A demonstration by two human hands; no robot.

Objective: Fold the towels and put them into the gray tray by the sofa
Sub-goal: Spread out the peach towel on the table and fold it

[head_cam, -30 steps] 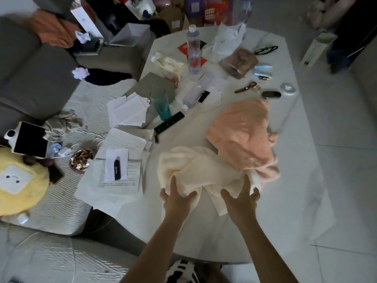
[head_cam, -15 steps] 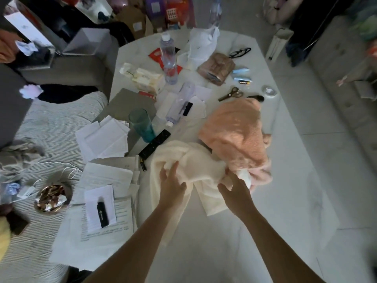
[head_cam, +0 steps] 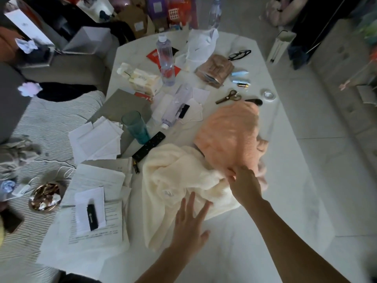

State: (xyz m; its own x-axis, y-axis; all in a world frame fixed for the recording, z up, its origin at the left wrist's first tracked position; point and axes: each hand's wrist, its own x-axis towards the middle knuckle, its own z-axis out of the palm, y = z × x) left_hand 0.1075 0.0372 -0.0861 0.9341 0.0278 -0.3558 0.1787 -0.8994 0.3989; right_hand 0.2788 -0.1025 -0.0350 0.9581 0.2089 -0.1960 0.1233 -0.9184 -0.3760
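Towels are heaped on the white surface (head_cam: 285, 201): a cream towel (head_cam: 179, 180) is spread in loose folds, and a peach towel (head_cam: 228, 135) is lying partly over its far edge. The peach towel's near edge is pinched by the right hand (head_cam: 243, 184), fingers clamped on the fabric. The left hand (head_cam: 188, 227) is held flat, fingers spread apart, fingertips touching the cream towel. A black remote (head_cam: 149, 146) is seen just beside the cream towel.

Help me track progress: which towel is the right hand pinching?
The peach towel, pinched at its near edge by the right hand; the cream towel lies under the open left hand.
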